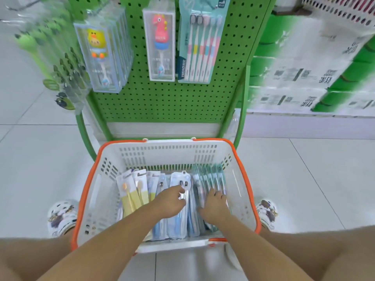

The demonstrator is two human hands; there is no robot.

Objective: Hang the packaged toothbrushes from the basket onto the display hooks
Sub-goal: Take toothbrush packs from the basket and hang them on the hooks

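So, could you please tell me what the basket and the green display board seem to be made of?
The basket looks like moulded plastic, white and fairly matte, with slotted walls and an orange rim. The green display board appears to be painted sheet metal: it is thin, evenly punched with round holes and smoothly coated, though coated hardboard cannot be ruled out.

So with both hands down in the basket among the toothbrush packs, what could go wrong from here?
1. The packs stand tightly side by side, so the left hand may drag out neighbours with the blue one.
2. The right hand rests on the teal packs; lifting from both stacks at once could mix types.
3. The pegboard hooks already look full, so a hurried hang might knock packs off.
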